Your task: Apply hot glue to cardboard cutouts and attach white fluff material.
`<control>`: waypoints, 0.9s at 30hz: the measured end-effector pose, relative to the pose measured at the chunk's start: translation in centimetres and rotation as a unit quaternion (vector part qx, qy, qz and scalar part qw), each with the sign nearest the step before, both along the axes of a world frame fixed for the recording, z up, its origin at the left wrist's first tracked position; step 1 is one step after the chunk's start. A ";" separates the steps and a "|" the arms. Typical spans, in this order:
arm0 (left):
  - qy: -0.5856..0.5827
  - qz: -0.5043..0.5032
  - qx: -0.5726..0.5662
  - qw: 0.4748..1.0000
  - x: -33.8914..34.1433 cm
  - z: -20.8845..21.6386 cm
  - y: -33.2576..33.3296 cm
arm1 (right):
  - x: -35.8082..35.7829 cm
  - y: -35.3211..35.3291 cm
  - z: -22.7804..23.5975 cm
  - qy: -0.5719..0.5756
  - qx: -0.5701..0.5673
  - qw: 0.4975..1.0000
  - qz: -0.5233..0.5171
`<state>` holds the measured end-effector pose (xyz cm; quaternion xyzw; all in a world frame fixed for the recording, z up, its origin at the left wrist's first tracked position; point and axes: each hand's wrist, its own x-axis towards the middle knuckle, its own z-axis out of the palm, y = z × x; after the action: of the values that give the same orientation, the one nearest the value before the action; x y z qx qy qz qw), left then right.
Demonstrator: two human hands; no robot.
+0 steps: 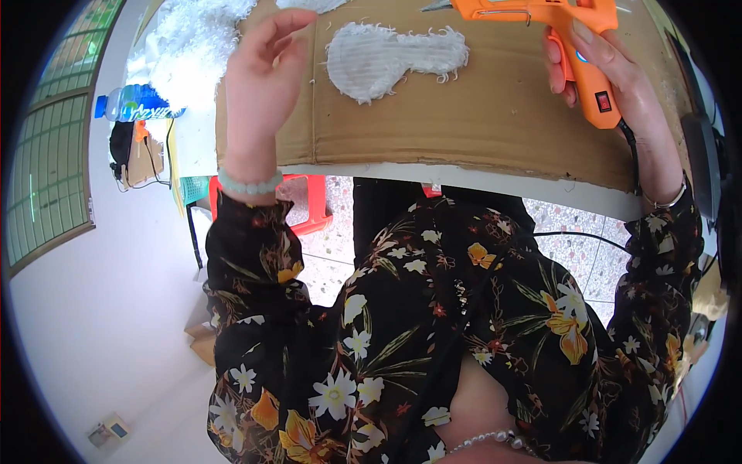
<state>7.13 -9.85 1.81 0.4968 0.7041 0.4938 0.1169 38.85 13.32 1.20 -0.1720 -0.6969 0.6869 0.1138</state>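
Observation:
In my right hand [610, 66] is an orange hot glue gun [595, 93], my fingers wrapped round its handle. Its metal nozzle points left, over the far part of the cardboard sheet [464, 131]. On that sheet lies a white fluffy fabric piece [379, 62], wide and round at its left end and narrower toward the right. My left hand [267, 77] is raised just left of this piece, apart from it. Its fingers are loosely bent and spread, with nothing visible between them. Part of another white fluffy piece [313, 4] shows at the top edge, beyond my left fingertips.
A heap of white fluffy material [185, 46] covers the table's far left. Beside it lies a bottle with a blue label [143, 103]. The glue gun's black cord [632, 147] hangs over the table's front edge. A red stool [313, 205] stands below, left of my lap.

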 end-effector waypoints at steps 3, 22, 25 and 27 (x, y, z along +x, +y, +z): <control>0.180 -0.044 -0.030 0.982 3.0 0.5 -2.1 | 0.1 -0.5 0.0 0.007 -0.003 1.000 -0.026; 0.282 -0.087 -0.056 0.954 4.8 -0.8 -0.3 | 0.4 -0.1 -0.3 -0.012 -0.014 1.000 -0.003; 0.302 -0.053 -0.048 0.951 4.7 -0.9 0.1 | 0.4 0.0 -0.3 -0.015 -0.015 1.000 -0.005; 0.199 0.012 -0.122 0.972 4.8 -0.4 0.1 | 0.4 0.2 -0.3 -0.015 -0.016 1.000 0.008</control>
<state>11.93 -9.72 1.45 0.5587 0.7740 0.2966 0.0288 39.29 13.52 0.89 -0.1783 -0.6891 0.6959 0.0952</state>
